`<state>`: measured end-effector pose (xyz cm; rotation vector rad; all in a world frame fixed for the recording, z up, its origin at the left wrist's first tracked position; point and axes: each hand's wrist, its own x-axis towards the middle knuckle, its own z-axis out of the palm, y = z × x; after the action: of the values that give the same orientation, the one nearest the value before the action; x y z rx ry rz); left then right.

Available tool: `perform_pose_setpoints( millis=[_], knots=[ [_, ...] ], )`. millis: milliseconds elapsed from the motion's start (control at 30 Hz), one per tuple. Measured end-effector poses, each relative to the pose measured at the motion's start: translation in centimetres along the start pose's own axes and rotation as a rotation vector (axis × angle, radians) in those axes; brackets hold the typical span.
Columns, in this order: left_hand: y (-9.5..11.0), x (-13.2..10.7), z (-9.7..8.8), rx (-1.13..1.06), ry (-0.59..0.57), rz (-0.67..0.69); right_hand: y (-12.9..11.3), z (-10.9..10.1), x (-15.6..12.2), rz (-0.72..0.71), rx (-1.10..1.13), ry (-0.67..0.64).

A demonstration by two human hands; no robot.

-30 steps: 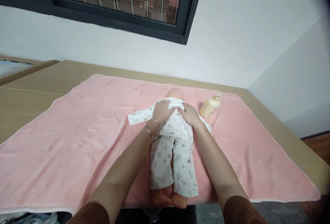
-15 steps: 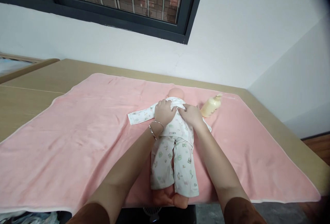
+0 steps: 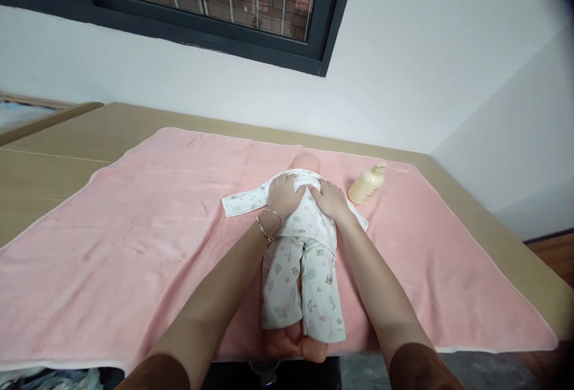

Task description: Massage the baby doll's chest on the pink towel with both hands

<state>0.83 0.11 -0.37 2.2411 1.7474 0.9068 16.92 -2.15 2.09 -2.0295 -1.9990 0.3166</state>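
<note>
A baby doll (image 3: pixel 307 161) in a white printed top (image 3: pixel 309 222) and matching trousers (image 3: pixel 282 285) lies lengthwise before me, its bare feet toward me. No face shows from here; the smooth back of the head is uppermost. My left hand (image 3: pixel 286 195), with a bangle at the wrist, rests flat on the left side of the doll's upper body. On the right side lies my right hand (image 3: pixel 330 200), fingers spread and thumb close to the left thumb. Both hands press on the cloth without gripping it. A cream pump bottle (image 3: pixel 366 185) stands just right of the doll.
A pink blanket (image 3: pixel 147 240) is spread under the doll over a wooden table (image 3: pixel 54 180). Behind rises a white wall (image 3: pixel 394 79) with a dark-framed window (image 3: pixel 206 25). Part of a small fan (image 3: pixel 264 367) shows below the table's front edge.
My right hand has shifted slightly left and inward on the doll's back, leaving more of the bottle in sight. My left hand has barely moved; the doll stays put.
</note>
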Motion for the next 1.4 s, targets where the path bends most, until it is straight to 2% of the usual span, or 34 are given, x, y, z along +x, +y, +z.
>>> perform_pose_setpoints(
  millis=[367, 733, 867, 1000, 1167, 1267, 1400],
  knots=[
    [-0.2, 0.1, 0.2, -0.005, -0.006, -0.010, 0.2, 0.5, 0.2, 0.030, 0.004, 0.004],
    [-0.9, 0.3, 1.2, -0.037, 0.041, 0.047, 0.1, 0.7, 0.2, 0.034, 0.036, 0.031],
    [-1.4, 0.6, 1.4, -0.036, 0.015, 0.061, 0.0, 0.6, 0.2, 0.021, 0.003, 0.023],
    [-1.4, 0.9, 0.6, -0.054, -0.052, 0.163, -0.7, 0.1, -0.4, -0.053, -0.061, 0.034],
    [0.1, 0.5, -1.5, -0.005, -0.076, 0.244, -2.7, -0.9, -2.1, -0.130, -0.192, 0.056],
    [0.9, 0.0, -2.1, 0.041, -0.064, 0.158, -3.6, -1.0, -2.8, -0.107, -0.272, 0.085],
    [0.4, -0.1, -1.3, 0.041, -0.043, 0.053, -2.9, -0.6, -2.1, -0.031, -0.240, 0.108]
  ],
)
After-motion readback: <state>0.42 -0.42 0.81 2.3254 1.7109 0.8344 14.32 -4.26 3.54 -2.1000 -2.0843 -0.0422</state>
